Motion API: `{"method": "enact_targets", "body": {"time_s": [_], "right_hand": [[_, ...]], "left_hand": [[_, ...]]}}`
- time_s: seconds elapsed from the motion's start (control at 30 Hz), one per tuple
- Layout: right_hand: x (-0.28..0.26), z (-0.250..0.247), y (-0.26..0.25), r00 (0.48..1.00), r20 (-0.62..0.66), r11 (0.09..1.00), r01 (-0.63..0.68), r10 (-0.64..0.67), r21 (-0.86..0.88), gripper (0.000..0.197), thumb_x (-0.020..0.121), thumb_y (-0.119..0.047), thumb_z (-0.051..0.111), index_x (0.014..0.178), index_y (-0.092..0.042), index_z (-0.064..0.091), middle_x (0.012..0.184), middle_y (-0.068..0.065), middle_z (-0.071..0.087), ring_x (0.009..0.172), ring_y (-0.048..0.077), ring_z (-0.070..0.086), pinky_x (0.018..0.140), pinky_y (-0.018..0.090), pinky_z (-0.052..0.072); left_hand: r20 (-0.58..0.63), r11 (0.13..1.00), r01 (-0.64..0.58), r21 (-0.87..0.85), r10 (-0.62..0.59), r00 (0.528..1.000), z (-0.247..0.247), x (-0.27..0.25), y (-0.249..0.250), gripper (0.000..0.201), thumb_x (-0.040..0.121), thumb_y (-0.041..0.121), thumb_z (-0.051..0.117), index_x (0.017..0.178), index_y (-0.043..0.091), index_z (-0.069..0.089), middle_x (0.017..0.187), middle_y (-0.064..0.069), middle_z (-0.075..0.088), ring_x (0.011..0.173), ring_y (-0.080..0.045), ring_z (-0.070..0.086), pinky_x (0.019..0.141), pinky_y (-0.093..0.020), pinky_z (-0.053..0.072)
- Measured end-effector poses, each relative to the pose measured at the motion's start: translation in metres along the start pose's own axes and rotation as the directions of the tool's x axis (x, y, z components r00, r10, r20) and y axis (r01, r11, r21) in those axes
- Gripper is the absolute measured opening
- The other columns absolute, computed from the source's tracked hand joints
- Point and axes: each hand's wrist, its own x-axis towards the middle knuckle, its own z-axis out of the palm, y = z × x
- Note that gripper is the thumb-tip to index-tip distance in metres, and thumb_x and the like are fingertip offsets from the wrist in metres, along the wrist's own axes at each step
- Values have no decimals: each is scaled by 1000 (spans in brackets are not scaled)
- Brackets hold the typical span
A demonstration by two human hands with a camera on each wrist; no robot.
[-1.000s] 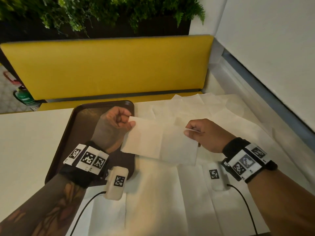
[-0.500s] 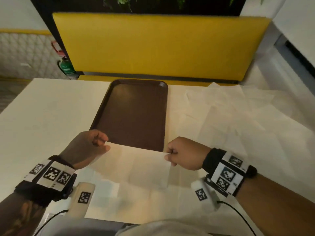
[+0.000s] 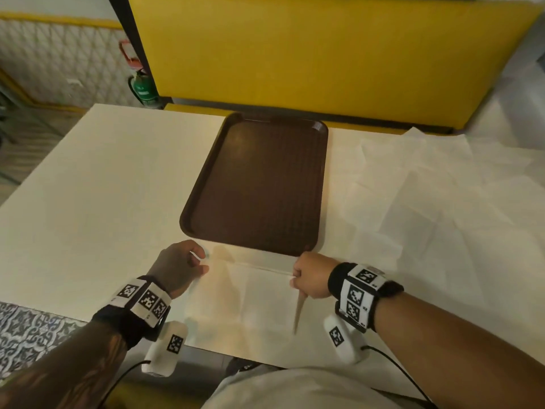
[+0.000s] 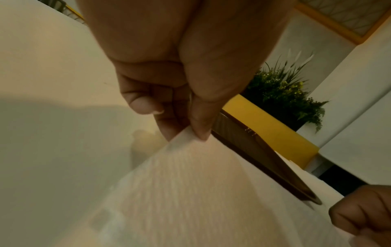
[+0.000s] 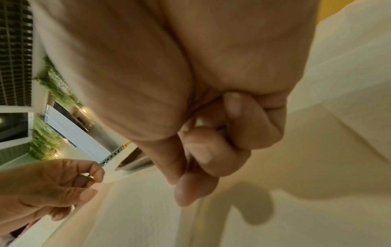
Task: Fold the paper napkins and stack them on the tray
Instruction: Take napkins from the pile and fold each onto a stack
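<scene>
Café: yellow booth seat (image 3: 324, 48), tray (image 3: 259, 184), table (image 3: 103, 178).

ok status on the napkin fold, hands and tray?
Left hand and right hand each pinch a far corner of one napkin, just short of the tray. No napkin on the tray. Loose napkins right of it; nothing in the way.

Seen from overhead, looking forward and down at worktop (image 3: 103, 184) and tray (image 3: 259, 184); from each wrist, close along the fingers, sharing the napkin (image 3: 250, 293).
</scene>
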Motion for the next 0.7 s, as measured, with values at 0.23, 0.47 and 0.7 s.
{"method": "enact_targets", "body": {"time_s": [0.23, 0.47, 0.7], "right_hand": [[17, 9, 5, 999, -30, 999, -39, 39, -25, 28, 94, -25, 53, 106, -4, 67, 102, 12, 70, 96, 27, 67, 83, 34, 54], [27, 7, 7, 998, -35, 999, -43, 44, 29, 24, 93, -24, 55, 100, -6, 68, 91, 8, 70, 83, 23, 68, 75, 33, 55], [29, 4, 7, 998, -38, 995, -53, 57, 82, 25, 96, -22, 52, 74, -12, 60, 68, 0, 63, 57, 11, 58, 60, 25, 51]], "left_hand": [[-54, 1000, -15, -15, 14, 998, 9, 4, 0, 19, 77, 18, 74, 82, 24, 58, 70, 6, 63, 66, -11, 58, 70, -26, 42], [-88, 1000, 5, 5, -5, 996, 15, 9, -3, 15, 78, 17, 73, 85, 21, 61, 73, 4, 62, 70, -16, 57, 71, -27, 41], [-109, 1000, 0, -7, 0, 994, 17, 11, -5, 15, 78, 16, 74, 84, 20, 61, 73, 6, 61, 70, -17, 57, 71, -25, 40]]}}
